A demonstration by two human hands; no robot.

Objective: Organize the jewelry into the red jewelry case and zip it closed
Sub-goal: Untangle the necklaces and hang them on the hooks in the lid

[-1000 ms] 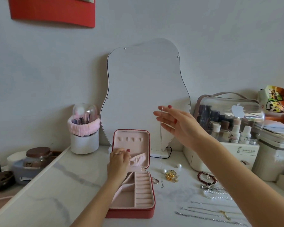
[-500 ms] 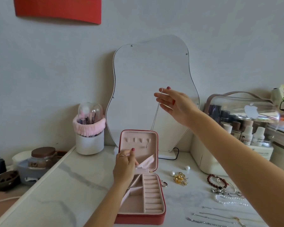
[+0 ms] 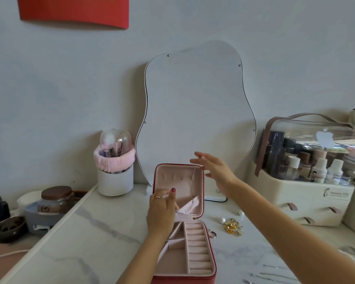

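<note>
Marble tabletop [image 3: 94, 238] carries open red jewelry case [image 3: 184, 253], near edge cut off. Left hand [image 3: 162, 210] pinches lid's pink pocket flap. Right hand [image 3: 213, 169] pinches thin necklace [image 3: 194, 181] above lid; chain hangs below grip, faint, end in pocket.

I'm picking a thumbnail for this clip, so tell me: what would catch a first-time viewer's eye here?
First, the open red jewelry case at centre front on the marble table, its pink lid upright. The right hand pinches a thin silver necklace that hangs in front of the lid, while the left hand holds the lid's pocket. Behind stands a wavy mirror; gold earrings lie to the case's right.
</note>
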